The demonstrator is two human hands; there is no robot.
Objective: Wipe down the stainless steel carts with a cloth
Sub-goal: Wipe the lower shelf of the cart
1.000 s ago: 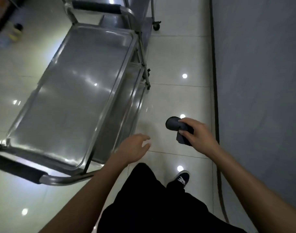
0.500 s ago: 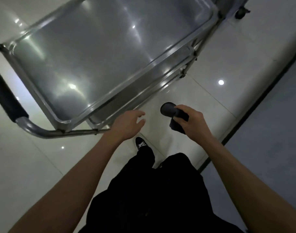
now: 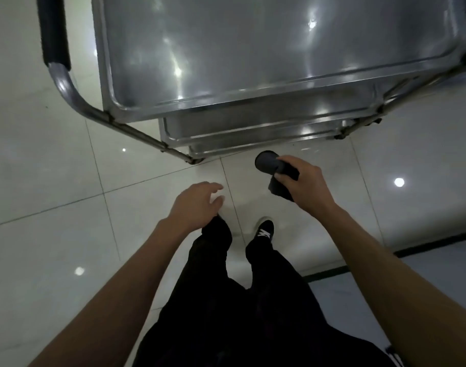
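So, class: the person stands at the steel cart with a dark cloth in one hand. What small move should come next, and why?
Probably reach the right hand forward and lay the dark bunched cloth on the shiny stainless steel cart's top tray. The cloth is held above the pale tiled floor, short of the cart, and the left hand hangs free.

Open floor (image 3: 54,181) from 7 to 10 o'clock; cart (image 3: 253,62) and its handle (image 3: 55,33) block 11 through 2.

Bare forearms, black trousers (image 3: 253,313), and a black shoe (image 3: 265,231) with white marking
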